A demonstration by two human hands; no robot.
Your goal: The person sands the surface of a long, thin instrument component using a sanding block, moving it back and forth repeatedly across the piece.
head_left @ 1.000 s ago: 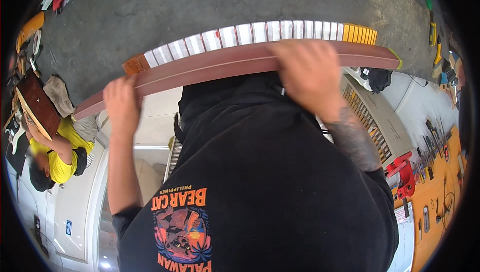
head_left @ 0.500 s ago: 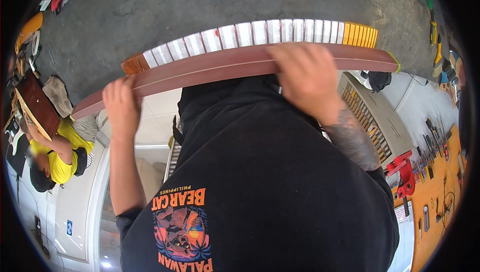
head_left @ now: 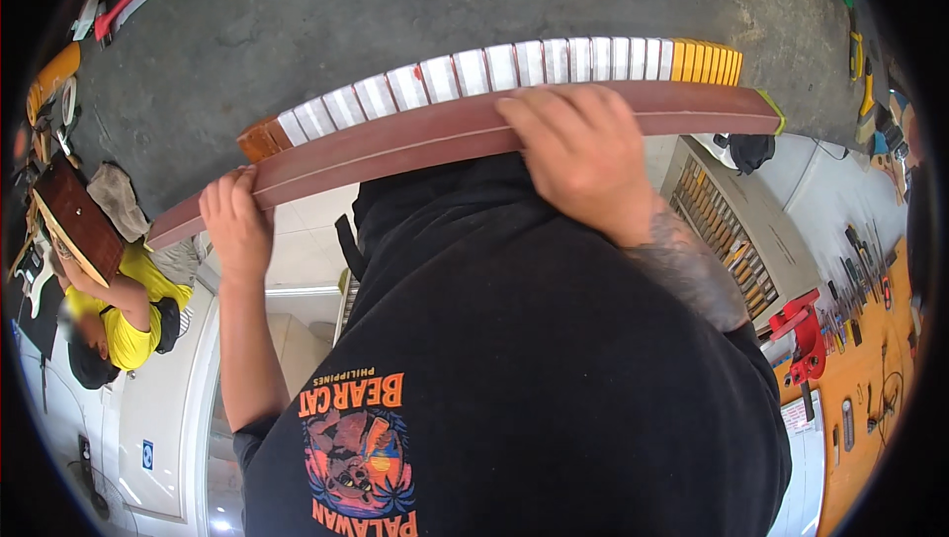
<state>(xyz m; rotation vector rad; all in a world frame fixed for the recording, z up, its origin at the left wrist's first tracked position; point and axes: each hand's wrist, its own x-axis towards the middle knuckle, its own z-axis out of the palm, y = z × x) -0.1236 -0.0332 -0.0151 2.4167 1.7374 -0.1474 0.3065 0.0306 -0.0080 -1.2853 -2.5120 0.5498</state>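
A long reddish-brown bar (head_left: 395, 144) with a pale line along it stretches across in front of my body, at the near edge of the dark bench. My left hand (head_left: 237, 225) grips it toward its left end, fingers curled over the top. My right hand (head_left: 583, 161) rests bent over it right of the middle, closed on it; the thumb's underside is hidden. Just behind the bar lies a long narrow strip (head_left: 438, 79) of silver-white segments split by dark lines, narrowing rightward. It has yellow segments (head_left: 706, 62) at the right and a brown end (head_left: 264, 138) at the left.
The dark bench top (head_left: 376, 3) spreads beyond the strip. Tools with yellow handles (head_left: 867, 87) lie at its right edge, a grey cloth (head_left: 117, 201) at its left. A person in a yellow shirt (head_left: 133, 334) holds a brown board (head_left: 77, 211). A red clamp (head_left: 806, 339) is at right.
My right hand has slid left along the bar. My left hand has shifted slightly down and left, still on the bar. The segmented strip has stayed nearly in place.
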